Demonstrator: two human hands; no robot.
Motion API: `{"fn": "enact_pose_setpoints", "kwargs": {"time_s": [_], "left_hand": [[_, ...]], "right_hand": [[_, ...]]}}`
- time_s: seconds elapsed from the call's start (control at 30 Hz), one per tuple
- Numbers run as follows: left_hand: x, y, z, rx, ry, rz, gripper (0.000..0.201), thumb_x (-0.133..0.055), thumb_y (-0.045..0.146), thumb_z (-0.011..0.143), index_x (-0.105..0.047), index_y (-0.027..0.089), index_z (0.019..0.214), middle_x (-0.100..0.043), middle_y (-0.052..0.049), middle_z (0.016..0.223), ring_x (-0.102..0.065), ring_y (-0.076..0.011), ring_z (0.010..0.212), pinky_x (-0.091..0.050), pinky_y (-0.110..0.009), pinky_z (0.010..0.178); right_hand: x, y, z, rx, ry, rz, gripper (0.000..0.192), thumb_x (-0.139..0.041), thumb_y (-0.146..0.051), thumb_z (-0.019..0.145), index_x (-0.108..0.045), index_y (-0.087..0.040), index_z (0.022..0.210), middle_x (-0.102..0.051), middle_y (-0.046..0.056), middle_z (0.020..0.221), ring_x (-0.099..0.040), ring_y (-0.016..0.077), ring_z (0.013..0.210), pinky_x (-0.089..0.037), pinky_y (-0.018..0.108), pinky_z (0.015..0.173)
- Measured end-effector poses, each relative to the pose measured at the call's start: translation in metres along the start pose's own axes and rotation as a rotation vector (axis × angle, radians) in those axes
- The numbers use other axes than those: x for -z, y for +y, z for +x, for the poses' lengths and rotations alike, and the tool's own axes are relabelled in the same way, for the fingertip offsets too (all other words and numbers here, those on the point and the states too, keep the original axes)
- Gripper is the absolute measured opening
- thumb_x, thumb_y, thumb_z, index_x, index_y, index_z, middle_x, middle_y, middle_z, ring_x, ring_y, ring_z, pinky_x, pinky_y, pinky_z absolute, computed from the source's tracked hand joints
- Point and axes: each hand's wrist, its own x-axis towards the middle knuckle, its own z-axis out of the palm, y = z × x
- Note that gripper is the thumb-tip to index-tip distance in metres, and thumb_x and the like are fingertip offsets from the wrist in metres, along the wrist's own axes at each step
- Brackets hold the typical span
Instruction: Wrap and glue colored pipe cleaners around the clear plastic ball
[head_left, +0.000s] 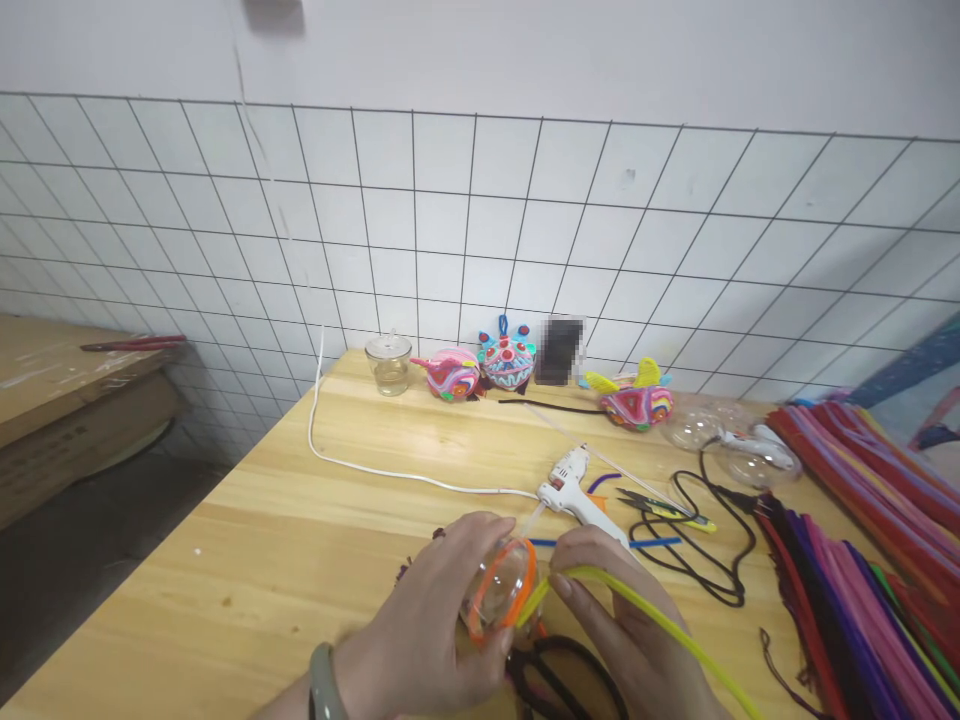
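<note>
White tiled wall w/ dark grout runs behind a light wooden counter [247,520]. Near edge, centre: left hand [431,625], grip closed around a clear plastic ball [495,590] that has an orange pipe cleaner [525,580] ringing its rim; a grey-green bangle [324,685] sits on that wrist. Right hand [622,620] is just right of the ball, grip pinched on a yellow pipe cleaner [645,610], whose end touches the orange ring & whose length trails off to the near right. Black scissors [566,680] lie under/between both hands at the near edge. Just beyond the hands: white glue gun [574,485], its white cord [360,465] running left & far toward the wall; a blue pipe cleaner [652,543] beside it; small snips [664,508] & a black cable [712,560] to the right. Far side along the wall: glass jar [388,365], three multicoloured finished ornaments – pink one [452,375], blue one [506,360], pink-yellow one [636,400]. Right edge: big bundle of pipe cleaners [862,520], mixed colours. Clear ball halves [694,425] sit near the bundle's far end. Far left, apart from the counter: cardboard box [67,400] w/ red-handled pliers [135,344] on top.
</note>
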Motion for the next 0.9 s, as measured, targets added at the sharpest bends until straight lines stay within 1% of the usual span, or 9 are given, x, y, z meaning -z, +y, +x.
{"fn": "enact_pose_setpoints", "kwargs": {"time_s": [0.1, 0.33, 0.47, 0.63, 0.7, 0.9], "left_hand": [[0.001, 0.002, 0.000, 0.041, -0.042, -0.022, 0.080, -0.061, 0.019, 0.075, -0.019, 0.031, 0.142, -0.049, -0.012, 0.137, -0.051, -0.0326, 0.126, -0.044, -0.048, 0.103], [0.001, 0.003, 0.001, 0.065, -0.080, -0.060, 0.074, -0.058, 0.028, 0.081, -0.016, 0.034, 0.142, -0.045, -0.011, 0.139, -0.047, -0.0328, 0.129, -0.042, -0.050, 0.104], [0.001, 0.003, 0.002, 0.119, -0.105, -0.103, 0.075, -0.058, 0.024, 0.081, -0.014, 0.036, 0.141, -0.043, -0.010, 0.141, -0.046, -0.0317, 0.130, -0.041, -0.050, 0.105], [0.004, 0.006, 0.005, 0.127, -0.136, -0.182, 0.064, -0.054, 0.022, 0.085, -0.023, 0.031, 0.139, -0.044, -0.011, 0.138, -0.045, -0.0289, 0.130, -0.042, -0.045, 0.106], [0.004, 0.008, 0.006, 0.138, -0.143, -0.208, 0.061, -0.054, 0.021, 0.085, -0.025, 0.031, 0.138, -0.045, -0.010, 0.138, -0.045, -0.0276, 0.129, -0.042, -0.043, 0.105], [0.004, 0.011, 0.009, 0.198, -0.125, -0.219, 0.055, -0.059, 0.021, 0.083, -0.035, 0.029, 0.132, -0.051, -0.009, 0.133, -0.050, -0.0264, 0.123, -0.045, -0.040, 0.101]], "right_hand": [[-0.002, 0.000, -0.001, -0.003, 0.021, 0.000, 0.010, -0.059, -0.023, 0.091, -0.062, -0.025, 0.082, -0.064, -0.002, 0.076, -0.062, 0.0138, 0.071, -0.051, 0.019, 0.070], [-0.005, -0.002, -0.003, -0.004, 0.063, -0.033, 0.011, -0.058, -0.026, 0.093, -0.063, -0.025, 0.084, -0.066, -0.002, 0.079, -0.064, 0.0117, 0.075, -0.051, 0.016, 0.074], [-0.006, -0.004, -0.002, -0.003, 0.087, -0.071, 0.014, -0.056, -0.032, 0.095, -0.064, -0.025, 0.085, -0.068, -0.002, 0.081, -0.067, 0.0112, 0.078, -0.052, 0.014, 0.076], [-0.010, -0.005, -0.002, 0.060, 0.163, -0.132, 0.014, -0.057, -0.035, 0.095, -0.062, -0.026, 0.085, -0.068, -0.001, 0.081, -0.067, 0.0116, 0.077, -0.053, 0.014, 0.073], [-0.012, -0.004, -0.003, 0.046, 0.177, -0.130, 0.012, -0.057, -0.032, 0.094, -0.061, -0.026, 0.085, -0.068, -0.001, 0.081, -0.066, 0.0121, 0.077, -0.053, 0.015, 0.073], [-0.014, 0.005, -0.011, 0.030, 0.122, -0.086, 0.008, -0.056, -0.020, 0.093, -0.062, -0.025, 0.089, -0.067, 0.000, 0.084, -0.065, 0.0135, 0.081, -0.052, 0.019, 0.078]]}}
